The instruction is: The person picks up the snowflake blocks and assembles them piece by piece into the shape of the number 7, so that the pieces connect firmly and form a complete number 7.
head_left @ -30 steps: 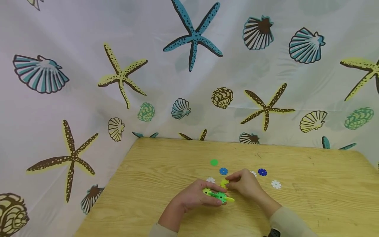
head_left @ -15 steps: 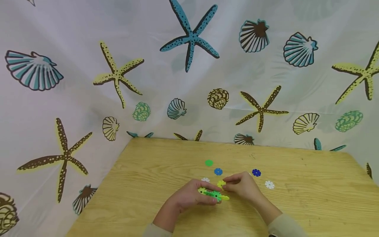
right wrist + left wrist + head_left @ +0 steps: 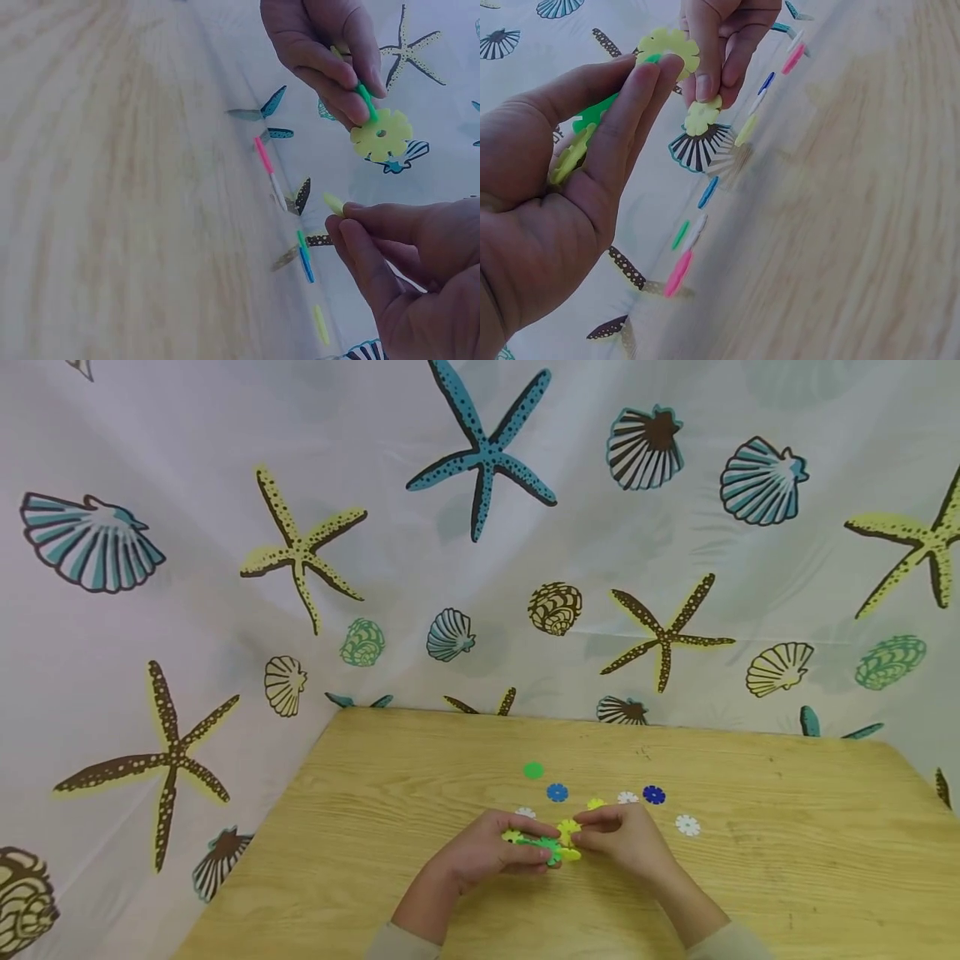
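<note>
My left hand (image 3: pixel 487 849) holds a short chain of notched plastic discs, slotted together at angles. In the left wrist view a yellow disc (image 3: pixel 571 159) lies against the palm, a green disc (image 3: pixel 592 117) comes after it, and another yellow disc (image 3: pixel 686 56) sticks out past the fingertips. My right hand (image 3: pixel 630 837) pinches a single yellow notched disc (image 3: pixel 703 117) between thumb and fingers. From the right wrist, that disc shows edge-on, apart from the chain's end disc (image 3: pixel 394 129). Both hands are raised above the table, and the left fingers partly hide the green disc.
Loose discs lie on the wooden table (image 3: pixel 390 768) beyond my hands: green (image 3: pixel 533 770), blue (image 3: pixel 557 792), dark blue (image 3: pixel 654 794), yellow (image 3: pixel 596 804) and several white (image 3: pixel 687 825). A pink disc (image 3: pixel 679 273) shows in the left wrist view. A shell-and-starfish cloth (image 3: pixel 480 668) hangs behind the table.
The right hand has brought its yellow disc slightly down toward the chain's end. A yellow disc on the table has come into sight behind that hand. The left hand stays nearly in place.
</note>
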{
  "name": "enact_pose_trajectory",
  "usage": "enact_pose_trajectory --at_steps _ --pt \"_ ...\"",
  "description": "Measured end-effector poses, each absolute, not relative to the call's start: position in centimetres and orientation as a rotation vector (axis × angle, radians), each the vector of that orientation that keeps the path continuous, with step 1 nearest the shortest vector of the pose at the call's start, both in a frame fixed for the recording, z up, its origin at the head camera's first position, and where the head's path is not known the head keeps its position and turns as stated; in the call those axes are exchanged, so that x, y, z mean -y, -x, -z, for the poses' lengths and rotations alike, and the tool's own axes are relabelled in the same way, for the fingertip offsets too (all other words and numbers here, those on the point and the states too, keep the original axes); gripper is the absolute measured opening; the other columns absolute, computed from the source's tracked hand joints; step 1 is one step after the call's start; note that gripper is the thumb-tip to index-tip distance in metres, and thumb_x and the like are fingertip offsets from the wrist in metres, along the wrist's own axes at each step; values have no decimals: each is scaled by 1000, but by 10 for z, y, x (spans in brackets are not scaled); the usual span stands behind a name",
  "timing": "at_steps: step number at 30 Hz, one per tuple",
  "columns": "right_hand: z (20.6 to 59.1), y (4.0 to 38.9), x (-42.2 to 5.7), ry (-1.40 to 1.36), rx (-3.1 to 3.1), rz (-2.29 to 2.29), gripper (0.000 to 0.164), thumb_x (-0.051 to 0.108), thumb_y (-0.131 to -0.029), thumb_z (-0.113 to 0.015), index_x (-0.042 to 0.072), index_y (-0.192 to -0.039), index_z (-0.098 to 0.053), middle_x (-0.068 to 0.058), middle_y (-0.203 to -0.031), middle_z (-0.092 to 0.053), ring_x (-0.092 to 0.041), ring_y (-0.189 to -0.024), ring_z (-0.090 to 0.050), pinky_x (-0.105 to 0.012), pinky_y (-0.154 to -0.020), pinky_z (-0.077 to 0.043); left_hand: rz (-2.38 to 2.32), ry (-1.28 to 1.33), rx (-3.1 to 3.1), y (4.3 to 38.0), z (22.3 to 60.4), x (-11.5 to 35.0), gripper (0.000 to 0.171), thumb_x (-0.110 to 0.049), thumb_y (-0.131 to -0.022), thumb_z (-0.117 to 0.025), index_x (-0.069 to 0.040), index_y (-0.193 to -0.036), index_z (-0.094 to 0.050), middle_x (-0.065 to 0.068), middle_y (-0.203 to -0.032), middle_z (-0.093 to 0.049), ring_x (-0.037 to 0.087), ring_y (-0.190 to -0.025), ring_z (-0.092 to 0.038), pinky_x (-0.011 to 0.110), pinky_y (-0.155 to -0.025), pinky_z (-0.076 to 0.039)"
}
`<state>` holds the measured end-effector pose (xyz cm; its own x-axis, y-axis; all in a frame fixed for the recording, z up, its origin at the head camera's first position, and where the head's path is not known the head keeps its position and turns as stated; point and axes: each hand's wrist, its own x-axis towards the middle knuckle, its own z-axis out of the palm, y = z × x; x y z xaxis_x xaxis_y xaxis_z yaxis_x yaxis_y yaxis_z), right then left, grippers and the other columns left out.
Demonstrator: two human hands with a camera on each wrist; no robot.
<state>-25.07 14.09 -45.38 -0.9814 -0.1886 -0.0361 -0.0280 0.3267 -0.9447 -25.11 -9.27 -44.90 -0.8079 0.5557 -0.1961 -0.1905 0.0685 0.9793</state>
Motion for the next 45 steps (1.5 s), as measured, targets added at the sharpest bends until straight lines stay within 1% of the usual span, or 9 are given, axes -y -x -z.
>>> enact_pose_trajectory --at_steps 3,9,13,17,24,28,33,38,45 --pt "452 249 -143 199 -2424 1753 29 5 -85 -78 -9 -109 -72 -19 -101 -75 -19 -87 -74 -24 -73 -61 -1810 -341 -1810 252 450 93 35 -6 -90 -72 1 -124 -68 15 -135 -55 16 -94 -73 32 -86 -60" --pt "447 246 -146 191 -2337 1812 30 1 -86 -76 -14 -111 -68 -21 -99 -74 -16 -84 -73 -30 -75 -62 -1824 -321 -1812 254 452 95 36 -6 -91 -71 2 -126 -67 18 -142 -49 17 -96 -73 31 -87 -60" --pt "444 243 -148 173 -2330 1801 32 3 -85 -76 -13 -112 -68 -15 -96 -74 -14 -82 -71 -30 -75 -62 -1844 -305 -1806 254 452 95 38 -5 -91 -71 4 -127 -65 19 -144 -47 17 -95 -73 30 -87 -59" --pt "441 241 -149 175 -2254 1823 35 1 -86 -75 -14 -117 -65 -12 -94 -71 -16 -84 -72 -29 -76 -62 -1863 -274 -1796 254 451 95 39 -3 -91 -71 6 -128 -64 19 -139 -51 15 -94 -73 30 -87 -60" --pt "433 240 -155 235 -2168 1828 37 2 -91 -69 -16 -122 -61 -21 -109 -69 -22 -91 -74 -35 -84 -61 -1853 -290 -1819 255 446 97 40 -4 -93 -69 6 -130 -62 18 -133 -56 16 -96 -72 30 -88 -59" --pt "431 240 -156 235 -2140 1837 36 3 -91 -70 -15 -122 -62 -17 -107 -71 -21 -91 -74 -37 -86 -60 -1857 -299 -1814 256 448 98 41 -4 -93 -68 7 -132 -60 19 -135 -54 16 -98 -72 30 -90 -59" --pt "431 240 -155 222 -2093 1845 38 4 -91 -70 -16 -122 -61 -10 -100 -73 -18 -89 -74 -33 -84 -61 -1887 -258 -1800 256 451 99 42 -5 -93 -69 7 -133 -60 18 -133 -56 16 -99 -73 29 -90 -58" --pt "431 240 -154 194 -2050 1864 38 4 -94 -66 -17 -124 -57 -12 -102 -72 -19 -91 -74 -30 -83 -61 -1902 -254 -1804 258 451 99 42 -5 -93 -69 7 -133 -60 19 -127 -62 17 -99 -73 30 -89 -59" --pt "432 239 -153 196 -1978 1918 40 2 -94 -66 -20 -125 -53 -11 -101 -72 -19 -91 -74 -30 -85 -60 -1925 -267 -1775 257 452 98 42 -4 -94 -67 7 -134 -59 19 -126 -61 21 -101 -73 31 -90 -58"
